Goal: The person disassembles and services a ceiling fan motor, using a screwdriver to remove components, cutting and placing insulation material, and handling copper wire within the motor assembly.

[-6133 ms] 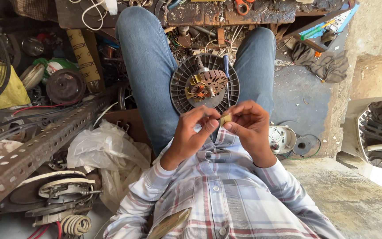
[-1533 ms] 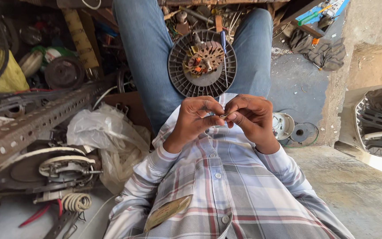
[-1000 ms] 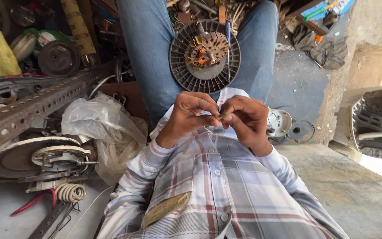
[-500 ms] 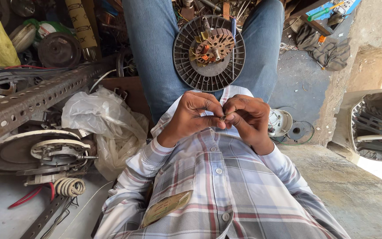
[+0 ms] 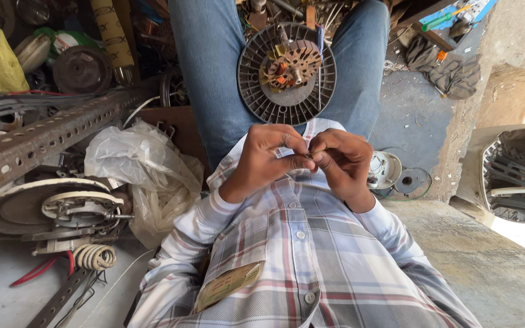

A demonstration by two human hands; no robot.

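Seated person seen from above, both hands raised together in front of the chest. The left hand (image 5: 268,159) and right hand (image 5: 341,164) meet fingertip to fingertip and pinch a small part (image 5: 308,156) between them; only a dark sliver of it shows, so its kind cannot be told. Both hands are closed on it, thumbs and forefingers pressed in from either side.

Just beyond the hands, between the knees of the blue jeans (image 5: 214,73), lies a round grille (image 5: 287,76) with a motor core (image 5: 291,64) of copper windings at its centre. To the left of the left hand sit a crumpled plastic bag (image 5: 135,176), a perforated steel angle (image 5: 50,136) and a coil (image 5: 95,256). To the right of the right hand, a white round cover (image 5: 384,170) lies on the floor (image 5: 414,115).

Risk, as judged: the part is tiny and held at fingertip only, over the lap. A slip of either pinch would likely drop it into the shirt (image 5: 311,255) folds or the clutter below, where it would be hard to find. Too hard a twist could bend or snap it.

Orientation: the part appears to run across, from one hand towards the other, its long axis roughly level; which end points where is hidden by the fingers.
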